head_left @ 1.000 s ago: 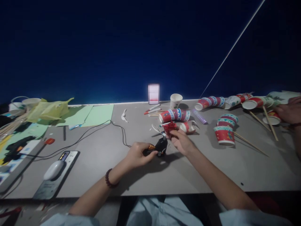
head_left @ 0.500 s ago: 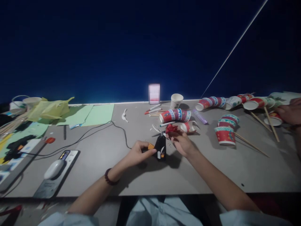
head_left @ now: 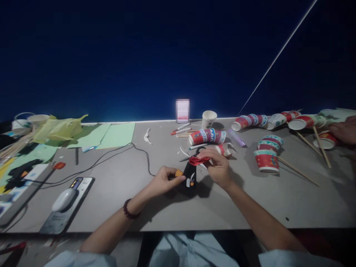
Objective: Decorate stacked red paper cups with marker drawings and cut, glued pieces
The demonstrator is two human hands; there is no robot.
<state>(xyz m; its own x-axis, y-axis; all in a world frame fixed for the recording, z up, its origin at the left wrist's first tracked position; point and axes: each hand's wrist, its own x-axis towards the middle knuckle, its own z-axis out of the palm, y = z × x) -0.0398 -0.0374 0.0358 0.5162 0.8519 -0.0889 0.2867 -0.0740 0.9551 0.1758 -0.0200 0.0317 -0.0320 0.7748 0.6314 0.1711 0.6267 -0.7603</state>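
Observation:
A black tool (head_left: 190, 175) with orange parts, which looks like a hot glue gun, stands near the table's middle. My left hand (head_left: 166, 181) is closed on its orange part, thumb pressed along the side. Between the fingertips of my right hand (head_left: 218, 165) is a crumpled red piece (head_left: 197, 161), held right over the top of the black tool and hiding its tip. Just behind lie scissors (head_left: 184, 152), partly covered. A cut paper cup (head_left: 221, 149) rests beyond my right hand.
Stacked patterned cups (head_left: 207, 136) lie behind my hands, more at the right with wooden sticks (head_left: 299, 170). Another person's hand (head_left: 345, 132) is at the far right. A black cable (head_left: 100, 159), phone (head_left: 82, 189) and power strip (head_left: 26, 193) are at left.
My right hand has turned and brought the red piece slightly left and down, over the tool's top. My left hand has stayed in place. The other person's hand has shifted slightly right.

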